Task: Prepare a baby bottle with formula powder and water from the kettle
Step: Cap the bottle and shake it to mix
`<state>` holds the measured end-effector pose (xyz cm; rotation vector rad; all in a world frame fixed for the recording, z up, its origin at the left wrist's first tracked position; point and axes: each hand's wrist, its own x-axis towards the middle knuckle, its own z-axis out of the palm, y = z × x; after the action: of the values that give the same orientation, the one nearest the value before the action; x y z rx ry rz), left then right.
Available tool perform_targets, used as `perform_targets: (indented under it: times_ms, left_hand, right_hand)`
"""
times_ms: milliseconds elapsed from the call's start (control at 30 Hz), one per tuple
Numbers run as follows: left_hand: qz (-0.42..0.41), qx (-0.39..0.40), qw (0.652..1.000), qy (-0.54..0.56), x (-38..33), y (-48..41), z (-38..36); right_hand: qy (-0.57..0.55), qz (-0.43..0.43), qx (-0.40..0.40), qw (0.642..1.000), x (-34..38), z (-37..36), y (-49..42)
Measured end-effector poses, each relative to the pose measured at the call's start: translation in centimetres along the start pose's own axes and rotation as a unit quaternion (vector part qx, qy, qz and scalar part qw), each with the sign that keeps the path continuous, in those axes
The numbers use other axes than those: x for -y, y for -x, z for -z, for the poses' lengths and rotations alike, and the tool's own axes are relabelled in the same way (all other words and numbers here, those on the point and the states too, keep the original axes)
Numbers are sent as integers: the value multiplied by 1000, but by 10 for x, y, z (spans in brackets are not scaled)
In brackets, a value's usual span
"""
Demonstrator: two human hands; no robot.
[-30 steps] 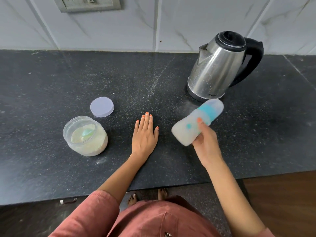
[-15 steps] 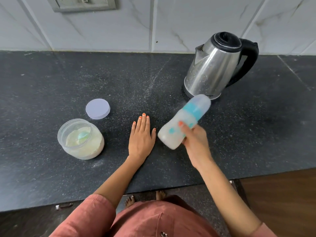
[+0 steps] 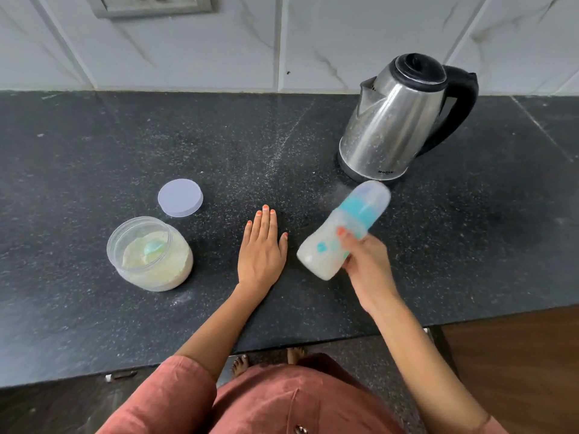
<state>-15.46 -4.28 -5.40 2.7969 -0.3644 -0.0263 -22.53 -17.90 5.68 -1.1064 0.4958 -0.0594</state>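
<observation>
On counter, powder jar (image 3: 150, 255), milky bottle (image 3: 338, 233) held

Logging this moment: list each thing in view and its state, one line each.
Baby bottle: capped, milky inside, tilted, held off the counter.
Right hand: closed on the bottle.
Left hand: flat on the counter, empty.
Formula jar: open, scoop inside.
Jar lid: off, lying beside the jar.
Kettle: upright, lid shut.
</observation>
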Motion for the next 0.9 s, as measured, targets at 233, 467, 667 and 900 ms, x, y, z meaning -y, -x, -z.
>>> perform_targets:
  times_ms: [233, 467, 667, 900]
  left_hand:
    - [-1, -2, 1000, 3, 0, 1, 0]
    - [-2, -7, 1000, 3, 0, 1, 1]
    - [-6, 0, 1000, 0, 0, 0, 2]
    - [-6, -6, 1000, -1, -1, 1, 1]
  right_hand:
    - [127, 28, 27, 991, 0, -2, 5]
    - [-143, 30, -39, 988, 13, -2, -12]
    - [31, -39, 79, 996, -7, 0, 6]
    - [-91, 3, 34, 995, 1, 5, -9]
